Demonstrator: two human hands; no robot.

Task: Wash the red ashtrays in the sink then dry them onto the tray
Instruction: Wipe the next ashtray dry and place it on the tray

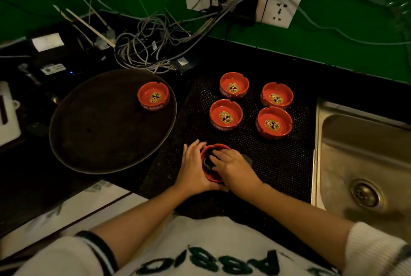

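Round dark tray: one red ceramic ashtray. Black mesh mat: four more ashtrays. Sixth ashtray: left hand cups it; right hand presses dark cloth inside. Steel sink right.

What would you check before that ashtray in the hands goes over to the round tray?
1. Left hand has a grip on the held ashtray: ok, it cups the side.
2. Right hand done wiping with the dark cloth: not ok, fingers are inside the bowl.
3. Inside is dry: cannot tell, hidden by the hand.
4. Free room on the tray: ok, it holds one ashtray.
5. Four ashtrays on the mat stand out of the path: ok.
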